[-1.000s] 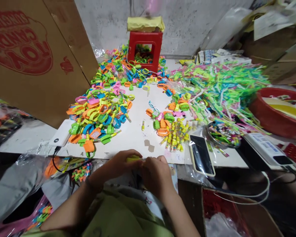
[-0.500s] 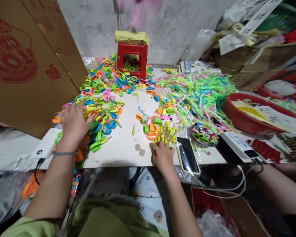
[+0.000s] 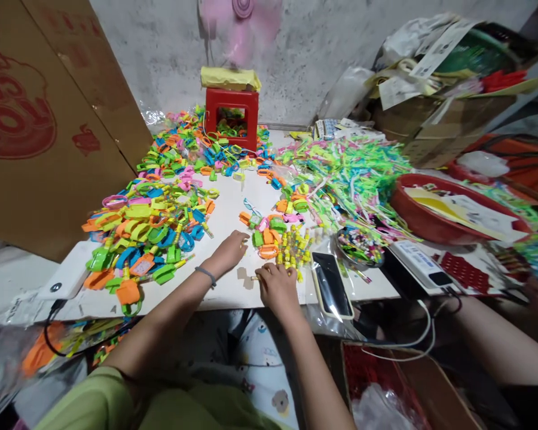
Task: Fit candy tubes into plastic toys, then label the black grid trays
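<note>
My left hand [image 3: 230,251] lies on the white table [image 3: 224,209], fingers stretched forward and together, just left of a small cluster of coloured plastic toy pieces [image 3: 269,230]. Nothing shows in it. My right hand [image 3: 275,285] rests at the table's near edge with curled fingers that pinch a small yellow tube [image 3: 254,278]. A heap of similar yellow tubes [image 3: 293,248] lies right beyond it. A big pile of finished orange, green, blue and pink toys [image 3: 143,221] spreads out to the left.
A phone [image 3: 329,288] lies right of my right hand, with a bowl of candies [image 3: 358,245] and a red basket [image 3: 452,209] beyond. Green strips [image 3: 354,167] cover the right; a red stool [image 3: 231,113] stands behind. Another person's arm [image 3: 497,349] is at the right.
Both hands left my lap. My left hand went to the left pile, then came back to the middle. My right hand reached the yellow tubes and now pinches one.
</note>
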`<state>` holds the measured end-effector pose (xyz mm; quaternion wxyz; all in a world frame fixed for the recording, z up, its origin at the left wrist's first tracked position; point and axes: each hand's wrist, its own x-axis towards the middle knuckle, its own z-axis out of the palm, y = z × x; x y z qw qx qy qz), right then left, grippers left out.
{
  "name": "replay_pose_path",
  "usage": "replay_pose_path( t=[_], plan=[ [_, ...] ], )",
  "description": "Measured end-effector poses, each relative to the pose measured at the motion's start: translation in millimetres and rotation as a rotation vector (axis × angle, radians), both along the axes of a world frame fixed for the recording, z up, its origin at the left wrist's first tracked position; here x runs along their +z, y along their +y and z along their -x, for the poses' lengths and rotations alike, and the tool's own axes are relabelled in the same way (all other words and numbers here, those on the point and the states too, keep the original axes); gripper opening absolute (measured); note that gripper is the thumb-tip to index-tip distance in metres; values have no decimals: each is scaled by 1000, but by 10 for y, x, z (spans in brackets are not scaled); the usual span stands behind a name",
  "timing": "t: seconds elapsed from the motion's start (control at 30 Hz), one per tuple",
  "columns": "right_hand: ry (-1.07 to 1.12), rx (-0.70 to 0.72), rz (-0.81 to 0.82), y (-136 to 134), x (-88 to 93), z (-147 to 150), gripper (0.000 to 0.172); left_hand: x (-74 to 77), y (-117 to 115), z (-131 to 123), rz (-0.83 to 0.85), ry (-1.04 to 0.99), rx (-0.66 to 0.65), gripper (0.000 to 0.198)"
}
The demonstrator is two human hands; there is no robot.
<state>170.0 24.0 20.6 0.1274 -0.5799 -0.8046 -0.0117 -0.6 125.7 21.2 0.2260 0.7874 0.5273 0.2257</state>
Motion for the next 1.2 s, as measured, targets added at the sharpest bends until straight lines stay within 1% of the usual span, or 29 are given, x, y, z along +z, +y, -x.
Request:
replay_pose_path(
  t=[0.1, 0.23, 0.3, 0.37, 0.43, 0.47, 0.5, 0.57, 0.63, 0.7, 0.73, 0.8, 0.83, 0.9, 1.0, 1.07, 1.13, 1.2],
  plan=[
    [2, -4, -32, -33, -28, -18, 16, 35, 103, -107, -32, -41, -56, 35],
    [27, 13, -52, -53, -59, -44, 16, 55, 281, -230, -26, -77, -125, 29],
    [90, 46, -50, -48, -84, -63, 20, 78, 323, -235, -18, -111, -131, 24],
    [243, 72, -60, -51, -100, -83, 24, 126, 289, -207, 0, -159, -134, 16],
    [477, 53, -74, -81, -94, -93, 25, 193, 162, -159, 29, -220, -132, 11],
    [612, 21, -75, -108, -82, -90, 24, 229, 66, -130, 41, -247, -128, 13],
    [754, -18, -66, -144, -66, -80, 24, 265, -48, -98, 55, -288, -120, 18],
    [1046, -87, -2, -232, -24, -33, 24, 328, -305, -23, 108, -432, -102, 32],
    [1323, -116, 90, -324, 22, 40, 26, 377, -565, 59, 214, -614, -72, 40],
    [1539, -72, 170, -403, 72, 122, 26, 413, -796, 135, 353, -749, -38, 41],
    [1621, -29, 206, -435, 101, 160, 24, 428, -895, 167, 408, -779, -22, 41],
    [1742, 72, 289, -484, 169, 220, 21, 462, -1058, 217, 463, -809, 9, 45],
    [1783, 112, 343, -502, 206, 241, 20, 483, -1121, 237, 468, -818, 27, 46],
    [1835, 146, 440, -530, 280, 267, 22, 531, -1213, 273, 470, -826, 74, 48],
    [1859, 121, 564, -562, 362, 283, 24, 604, -1281, 324, 478, -804, 109, 52],
    [1832, 105, 617, -579, 388, 292, 24, 640, -1297, 350, 420, -735, 100, 51],
    [1752, 95, 586, -594, 397, 303, 18, 660, -1306, 367, 327, -654, 79, 47],
    [1605, 89, 482, -609, 400, 312, 13, 665, -1315, 374, 253, -612, 66, 45]
  ],
)
